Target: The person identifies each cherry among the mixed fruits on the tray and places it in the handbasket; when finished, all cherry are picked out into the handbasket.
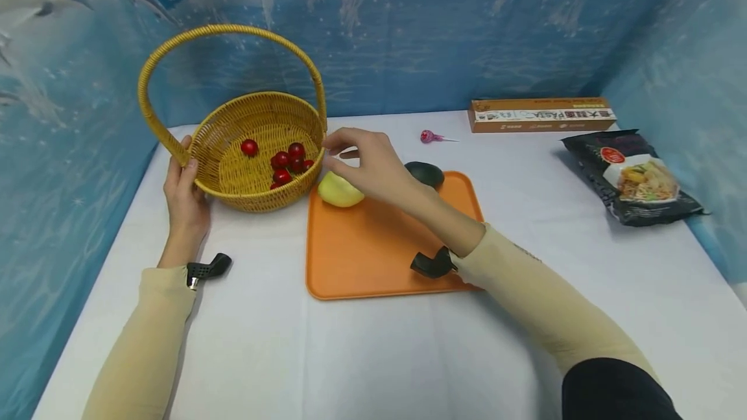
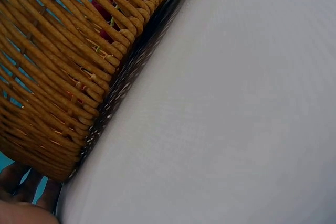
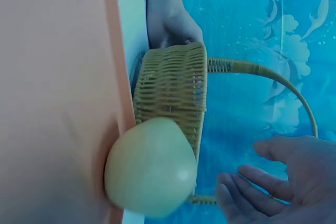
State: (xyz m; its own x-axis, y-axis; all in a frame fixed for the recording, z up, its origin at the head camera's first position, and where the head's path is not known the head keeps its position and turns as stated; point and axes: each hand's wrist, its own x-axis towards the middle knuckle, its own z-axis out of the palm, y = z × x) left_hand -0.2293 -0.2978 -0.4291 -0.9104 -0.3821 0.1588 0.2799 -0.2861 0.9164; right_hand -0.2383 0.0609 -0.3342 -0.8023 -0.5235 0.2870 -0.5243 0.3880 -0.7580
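A yellow wicker basket [image 1: 251,203] with a tall hoop handle stands on the left side of the table. Several red cherries [image 1: 281,161] lie inside it. My left hand [image 1: 185,196] grips the basket's left side at the foot of the handle, thumb in front. My right hand [image 1: 373,164] is beside the basket's right rim, fingers loosely bent and holding nothing, as the right wrist view shows. Below that hand a pale yellow fruit [image 1: 340,190] rests on the orange tray [image 1: 373,251], near the basket. A dark green fruit [image 1: 425,174], partly behind my right hand, lies at the tray's back edge.
Behind the tray lies a pink wrapped lollipop [image 1: 428,137]. At the back right are a long brown pasta box [image 1: 543,115] and a black food packet [image 1: 636,177]. A blue dolphin-print curtain [image 1: 403,50] borders the white table [image 1: 373,355].
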